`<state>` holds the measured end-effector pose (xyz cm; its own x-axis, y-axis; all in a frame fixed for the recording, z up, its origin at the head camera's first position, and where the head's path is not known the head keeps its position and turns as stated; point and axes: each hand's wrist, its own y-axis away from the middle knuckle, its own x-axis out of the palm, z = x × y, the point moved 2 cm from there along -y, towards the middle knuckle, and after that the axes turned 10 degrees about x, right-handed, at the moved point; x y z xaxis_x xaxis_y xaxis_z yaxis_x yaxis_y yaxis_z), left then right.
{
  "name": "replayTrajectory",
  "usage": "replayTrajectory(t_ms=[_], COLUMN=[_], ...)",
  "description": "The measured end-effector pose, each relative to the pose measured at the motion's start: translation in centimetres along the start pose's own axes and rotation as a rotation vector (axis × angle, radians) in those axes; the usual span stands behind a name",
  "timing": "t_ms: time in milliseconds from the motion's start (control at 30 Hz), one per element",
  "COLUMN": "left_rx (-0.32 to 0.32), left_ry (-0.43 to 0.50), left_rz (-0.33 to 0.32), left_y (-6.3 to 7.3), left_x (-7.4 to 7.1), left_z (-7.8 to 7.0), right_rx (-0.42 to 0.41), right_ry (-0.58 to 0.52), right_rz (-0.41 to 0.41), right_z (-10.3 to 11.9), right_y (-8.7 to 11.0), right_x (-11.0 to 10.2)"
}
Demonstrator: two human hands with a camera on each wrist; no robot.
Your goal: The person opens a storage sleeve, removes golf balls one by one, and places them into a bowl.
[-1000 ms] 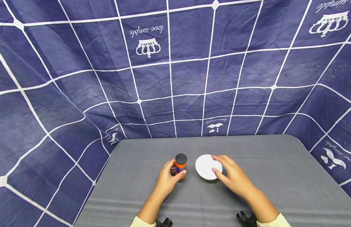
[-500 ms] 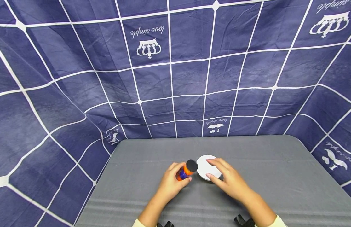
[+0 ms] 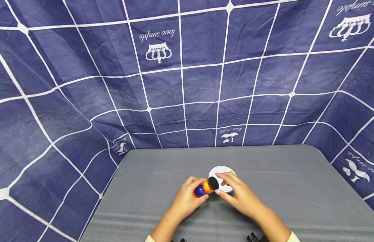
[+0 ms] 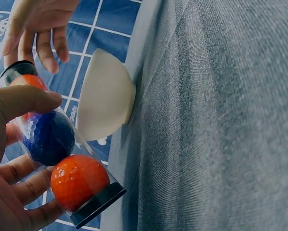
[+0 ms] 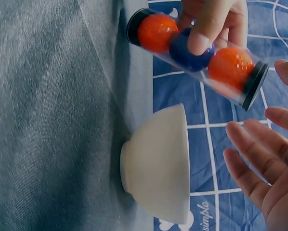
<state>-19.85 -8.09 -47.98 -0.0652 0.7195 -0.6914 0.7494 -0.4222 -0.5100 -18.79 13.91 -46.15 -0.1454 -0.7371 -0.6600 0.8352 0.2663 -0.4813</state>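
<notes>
My left hand [image 3: 185, 200] grips a clear tube [image 3: 200, 190] with a black cap at each end, its thumb across the side. Inside sit an orange golf ball [image 4: 80, 182], a blue golf ball [image 4: 50, 137] and a second orange golf ball [image 5: 230, 70]. The tube is lifted off the table and tilted, its upper cap [image 5: 255, 86] pointing toward my right hand [image 3: 242, 198]. That hand has its fingers spread beside the cap, with a small gap in the right wrist view. A white bowl [image 5: 158, 163] stands upright beneath, partly hidden by the right hand in the head view.
The bowl rests on a table with a grey cloth [image 3: 144, 171]. A blue curtain with white grid lines [image 3: 202, 82] hangs behind the table and along its sides. Black straps [image 3: 255, 238] show near the wrists at the bottom.
My left hand has lifted the tube, tilted it and carried it right toward the bowl. My right hand has shifted slightly left, closer to the tube's cap. The bowl has stayed in place.
</notes>
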Motion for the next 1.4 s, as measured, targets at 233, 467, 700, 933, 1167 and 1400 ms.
replayTrajectory(t_ms=[233, 467, 700, 933, 1167, 1400], left_rx=[0.033, 0.038, 0.044, 0.081, 0.093, 0.084], left_ry=[-0.028, -0.064, -0.088, -0.117, -0.125, -0.108], left_rz=[-0.002, 0.017, 0.032, 0.04, 0.082, 0.096], left_y=[0.0, 0.1, 0.2, 0.1, 0.1, 0.1], left_x=[0.4, 0.5, 0.3, -0.1, -0.1, -0.2], left_z=[-0.1, -0.1, -0.2, -0.2, -0.4, -0.4], right_rx=[-0.044, -0.103, -0.099, -0.14, -0.147, -0.154], right_ry=[-0.102, -0.14, -0.166, -0.181, -0.167, -0.169], right_rz=[-0.01, -0.013, -0.005, -0.012, 0.004, 0.031], right_z=[0.4, 0.6, 0.4, 0.5, 0.2, -0.1], right_y=[0.2, 0.3, 0.4, 0.2, 0.3, 0.3], right_x=[0.6, 1.0, 1.0, 1.1, 0.9, 1.0])
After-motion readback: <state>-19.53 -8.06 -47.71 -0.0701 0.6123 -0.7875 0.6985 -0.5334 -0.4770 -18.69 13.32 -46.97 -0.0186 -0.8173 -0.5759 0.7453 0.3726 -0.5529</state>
